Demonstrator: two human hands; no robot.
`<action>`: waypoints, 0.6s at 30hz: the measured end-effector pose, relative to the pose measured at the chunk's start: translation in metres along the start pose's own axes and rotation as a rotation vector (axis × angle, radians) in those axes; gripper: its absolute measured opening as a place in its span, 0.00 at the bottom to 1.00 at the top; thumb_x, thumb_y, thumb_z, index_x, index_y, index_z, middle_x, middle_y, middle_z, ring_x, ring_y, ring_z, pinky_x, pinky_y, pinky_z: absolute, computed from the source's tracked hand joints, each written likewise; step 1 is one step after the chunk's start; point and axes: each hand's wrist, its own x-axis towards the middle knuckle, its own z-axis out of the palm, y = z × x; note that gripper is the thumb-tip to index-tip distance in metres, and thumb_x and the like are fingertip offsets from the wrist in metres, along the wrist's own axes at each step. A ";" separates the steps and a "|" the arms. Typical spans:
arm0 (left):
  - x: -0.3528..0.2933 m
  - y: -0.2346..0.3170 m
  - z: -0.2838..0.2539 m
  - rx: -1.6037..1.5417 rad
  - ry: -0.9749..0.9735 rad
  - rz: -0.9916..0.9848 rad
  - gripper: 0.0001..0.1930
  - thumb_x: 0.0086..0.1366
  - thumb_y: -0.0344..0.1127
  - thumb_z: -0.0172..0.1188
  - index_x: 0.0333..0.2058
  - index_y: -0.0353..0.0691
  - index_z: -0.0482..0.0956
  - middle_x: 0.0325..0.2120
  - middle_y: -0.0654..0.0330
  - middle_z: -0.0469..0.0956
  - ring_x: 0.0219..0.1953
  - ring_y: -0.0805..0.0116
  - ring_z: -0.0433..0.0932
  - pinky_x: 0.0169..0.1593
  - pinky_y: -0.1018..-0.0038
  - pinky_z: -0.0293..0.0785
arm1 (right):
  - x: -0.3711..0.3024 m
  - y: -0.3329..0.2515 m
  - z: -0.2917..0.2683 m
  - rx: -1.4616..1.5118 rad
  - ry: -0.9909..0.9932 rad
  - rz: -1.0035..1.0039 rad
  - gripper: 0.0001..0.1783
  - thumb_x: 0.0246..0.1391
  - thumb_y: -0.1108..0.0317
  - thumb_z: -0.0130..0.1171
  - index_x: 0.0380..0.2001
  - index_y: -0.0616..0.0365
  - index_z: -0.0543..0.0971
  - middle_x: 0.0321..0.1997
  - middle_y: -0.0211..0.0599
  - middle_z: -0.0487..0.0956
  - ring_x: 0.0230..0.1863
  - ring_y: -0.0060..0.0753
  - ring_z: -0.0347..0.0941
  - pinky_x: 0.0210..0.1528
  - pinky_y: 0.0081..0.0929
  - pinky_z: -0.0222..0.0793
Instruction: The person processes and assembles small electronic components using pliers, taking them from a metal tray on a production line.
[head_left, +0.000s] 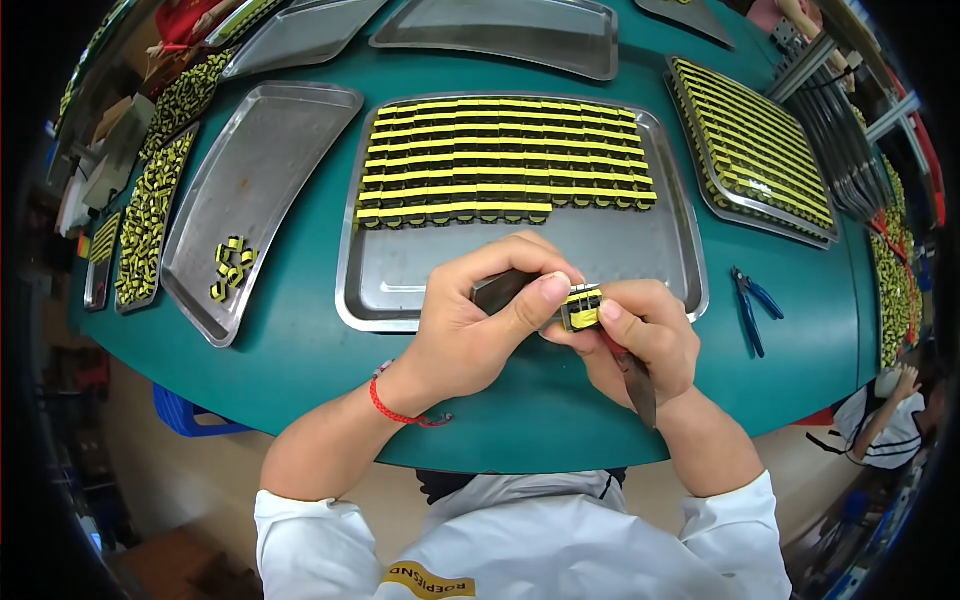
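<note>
My right hand (645, 340) pinches a small yellow-and-black coil component (582, 311) with metal pins, held above the near edge of a metal tray. A dark, flat, pointed tool (640, 391) with a bit of red by it also sticks out under that hand's fingers; its kind is unclear. My left hand (480, 310) is closed, thumb and forefinger at the pinned side of the component. Inside its grip lies another dark flat tool (503, 291), mostly hidden. Beyond both hands, the tray (420, 285) holds rows of similar components (500, 160).
Blue-handled pliers (750, 305) lie on the green table (470, 420) to the right. A filled tray (755, 150) stands behind them. On the left are a tray (250, 150) with several loose components and a bin of many more (150, 220). Other people are at the edges.
</note>
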 end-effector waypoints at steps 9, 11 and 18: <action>-0.003 0.003 0.006 0.002 0.016 -0.025 0.09 0.69 0.32 0.59 0.41 0.30 0.79 0.37 0.56 0.76 0.37 0.72 0.73 0.42 0.77 0.70 | -0.005 -0.002 -0.009 -0.035 -0.083 -0.022 0.25 0.51 0.72 0.71 0.51 0.55 0.71 0.35 0.40 0.78 0.26 0.29 0.74 0.23 0.22 0.68; -0.004 0.007 0.007 0.186 -0.007 -0.013 0.13 0.66 0.32 0.63 0.45 0.30 0.78 0.37 0.57 0.75 0.36 0.75 0.71 0.41 0.78 0.68 | -0.005 -0.001 -0.009 -0.073 -0.086 -0.029 0.24 0.53 0.73 0.69 0.52 0.55 0.71 0.37 0.42 0.78 0.29 0.30 0.75 0.24 0.22 0.68; 0.002 0.002 -0.003 0.515 0.203 0.198 0.15 0.59 0.28 0.67 0.45 0.32 0.78 0.32 0.61 0.76 0.27 0.76 0.67 0.31 0.79 0.65 | 0.003 -0.020 -0.004 0.408 -0.018 0.603 0.26 0.44 0.87 0.53 0.51 0.65 0.70 0.38 0.43 0.77 0.28 0.22 0.73 0.25 0.15 0.65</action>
